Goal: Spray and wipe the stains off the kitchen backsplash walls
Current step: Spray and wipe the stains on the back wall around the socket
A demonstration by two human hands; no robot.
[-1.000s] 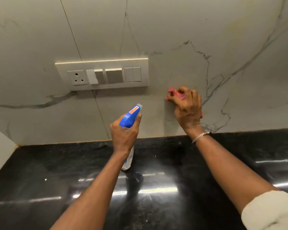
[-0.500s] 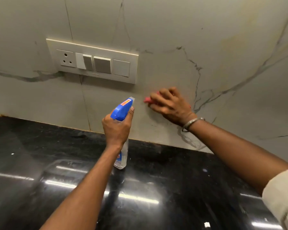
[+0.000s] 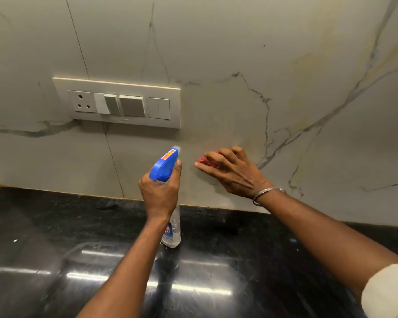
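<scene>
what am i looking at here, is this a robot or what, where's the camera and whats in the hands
No robot here: these are a person's two bare hands, filmed by a camera worn on the head that looks forward and down. The left hand grips a spray bottle with a blue head. The right hand presses a red cloth against the backsplash wall, lower right of the switch panel. Below is a shiny black countertop.

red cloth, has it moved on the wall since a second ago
Yes. The red cloth, pressed by the right hand, now sits lower, farther below the switch panel.
</scene>
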